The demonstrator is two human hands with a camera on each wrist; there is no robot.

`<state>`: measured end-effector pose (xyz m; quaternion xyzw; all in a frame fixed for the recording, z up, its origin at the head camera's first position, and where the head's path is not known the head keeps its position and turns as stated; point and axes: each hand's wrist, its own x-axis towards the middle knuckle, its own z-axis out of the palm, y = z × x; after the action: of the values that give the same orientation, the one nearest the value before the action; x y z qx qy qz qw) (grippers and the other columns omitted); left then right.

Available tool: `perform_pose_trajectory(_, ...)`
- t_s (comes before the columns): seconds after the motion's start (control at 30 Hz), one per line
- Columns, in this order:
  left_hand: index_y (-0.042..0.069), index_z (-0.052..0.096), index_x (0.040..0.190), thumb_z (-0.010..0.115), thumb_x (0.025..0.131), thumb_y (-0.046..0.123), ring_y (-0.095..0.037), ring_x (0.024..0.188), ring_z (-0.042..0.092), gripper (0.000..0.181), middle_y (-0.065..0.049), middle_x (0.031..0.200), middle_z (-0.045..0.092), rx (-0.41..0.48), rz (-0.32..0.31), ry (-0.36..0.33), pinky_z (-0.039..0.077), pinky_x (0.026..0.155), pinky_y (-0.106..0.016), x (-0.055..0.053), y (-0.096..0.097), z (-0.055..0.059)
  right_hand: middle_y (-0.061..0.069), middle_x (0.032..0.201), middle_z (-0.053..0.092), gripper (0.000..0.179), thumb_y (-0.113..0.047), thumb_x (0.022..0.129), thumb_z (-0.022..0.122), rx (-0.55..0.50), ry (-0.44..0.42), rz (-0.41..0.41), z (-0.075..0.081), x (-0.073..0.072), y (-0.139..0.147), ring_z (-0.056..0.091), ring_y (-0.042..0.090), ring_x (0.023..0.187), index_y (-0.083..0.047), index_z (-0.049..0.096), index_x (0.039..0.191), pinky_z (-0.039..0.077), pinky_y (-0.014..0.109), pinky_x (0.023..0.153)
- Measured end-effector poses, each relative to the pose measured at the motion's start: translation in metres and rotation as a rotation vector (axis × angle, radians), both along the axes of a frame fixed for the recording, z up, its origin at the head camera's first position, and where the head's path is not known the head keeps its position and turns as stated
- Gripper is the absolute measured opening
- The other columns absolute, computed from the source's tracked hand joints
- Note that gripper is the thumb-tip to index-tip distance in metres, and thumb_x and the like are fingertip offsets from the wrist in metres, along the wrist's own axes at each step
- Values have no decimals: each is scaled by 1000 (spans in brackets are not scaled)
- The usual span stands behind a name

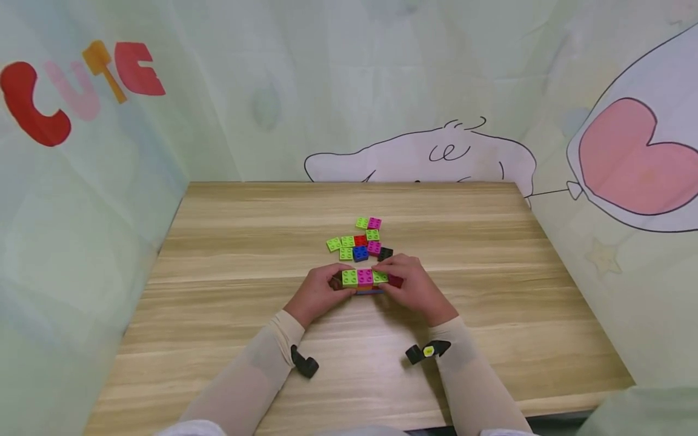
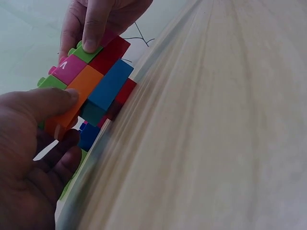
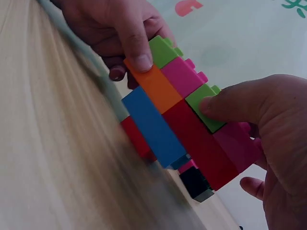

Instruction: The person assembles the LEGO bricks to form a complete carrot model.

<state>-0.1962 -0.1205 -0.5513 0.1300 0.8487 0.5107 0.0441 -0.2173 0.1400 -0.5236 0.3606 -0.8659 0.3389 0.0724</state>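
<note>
Both hands hold a built stack of toy building bricks [image 1: 364, 278] low over the wooden table. A green, a pink and another green brick form its top row. Beneath them are an orange brick [image 3: 158, 88] and a red brick [image 3: 199, 141], with a long blue brick [image 3: 153, 127] lower down. My left hand [image 1: 319, 293] grips the left end, thumb against the orange brick. At the other end my right hand [image 1: 415, 287] pinches the right green brick [image 3: 206, 108], its thumb on the front face. A magenta brick [image 3: 237, 146] shows by that hand. The fingers behind the stack are partly hidden.
Loose bricks lie just behind the stack: several green ones, a blue brick [image 1: 360, 253], a red brick [image 1: 360, 240], pink ones, and a black brick [image 1: 385, 253] close to the right hand. Printed cloth walls [image 1: 349, 91] border the wooden table [image 1: 245, 242].
</note>
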Motion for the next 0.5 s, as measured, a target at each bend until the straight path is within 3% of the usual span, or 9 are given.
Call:
perform_pose_trajectory(0.33,20,73,123,86,87,24,-15,82,62,39,5,96,71,-3,-12,13,55,75,-31,-2,-2,0,3,118,73,37,-10,87,84,-20,78,12,-8,1,0,62,23,112,-11,77,123,42,45,95)
perform_pose_trajectory(0.5,22,72,124,86,87,22,-15,84,64,39,5,99,72,14,-27,7,56,77,-31,-2,-2,-1,1,120,73,39,-12,88,84,-85,6,5,-16,0,4,62,22,114,-14,76,126,43,45,98)
